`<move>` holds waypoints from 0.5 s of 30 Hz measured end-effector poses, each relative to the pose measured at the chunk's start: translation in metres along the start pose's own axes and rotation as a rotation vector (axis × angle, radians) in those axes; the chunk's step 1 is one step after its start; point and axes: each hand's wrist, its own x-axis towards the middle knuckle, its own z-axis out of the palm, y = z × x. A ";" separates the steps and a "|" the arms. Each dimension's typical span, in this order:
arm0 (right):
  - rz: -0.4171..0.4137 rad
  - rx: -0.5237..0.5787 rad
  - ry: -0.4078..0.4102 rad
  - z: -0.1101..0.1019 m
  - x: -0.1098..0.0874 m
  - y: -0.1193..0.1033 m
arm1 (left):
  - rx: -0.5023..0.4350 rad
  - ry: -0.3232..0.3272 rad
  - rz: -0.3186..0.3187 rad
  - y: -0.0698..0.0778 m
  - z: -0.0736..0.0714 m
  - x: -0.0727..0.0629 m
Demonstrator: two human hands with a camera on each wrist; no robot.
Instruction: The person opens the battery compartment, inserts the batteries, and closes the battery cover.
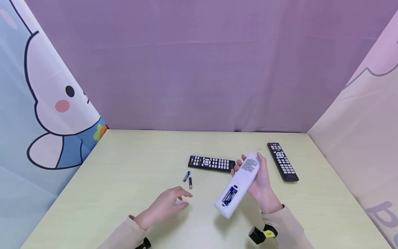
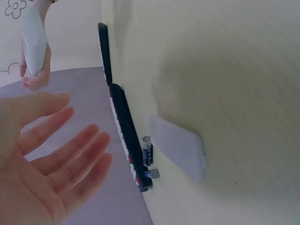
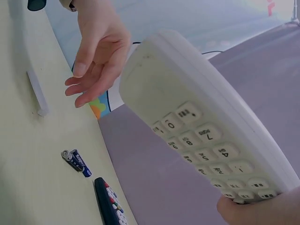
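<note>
My right hand [image 1: 262,185] grips a white remote control [image 1: 244,178] above the table, its back turned up in the head view. Blue batteries [image 1: 229,196] sit in its uncovered compartment. In the right wrist view its keypad [image 3: 206,150] shows. My left hand [image 1: 168,204] hovers over the table, fingers loosely bent, nothing held. Below it lies a white battery cover [image 2: 180,147], mostly hidden by the hand in the head view. Two loose batteries, one [image 1: 186,176] tilted and the other [image 1: 190,183] nearly straight, lie just beyond the left hand.
One black remote control [image 1: 211,163] lies crosswise behind the loose batteries. Another black remote [image 1: 283,162] rests at the right, beyond the right hand. A purple cloth [image 1: 199,69] stands along the table's back edge, with printed cloths at both sides.
</note>
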 end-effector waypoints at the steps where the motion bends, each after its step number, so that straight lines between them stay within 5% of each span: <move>1: 0.000 -0.001 0.000 0.000 0.000 0.000 | 0.016 -0.001 -0.004 -0.001 0.000 -0.001; 15: -0.005 -0.006 -0.007 -0.003 -0.002 -0.001 | 0.070 -0.017 -0.061 -0.014 0.008 -0.009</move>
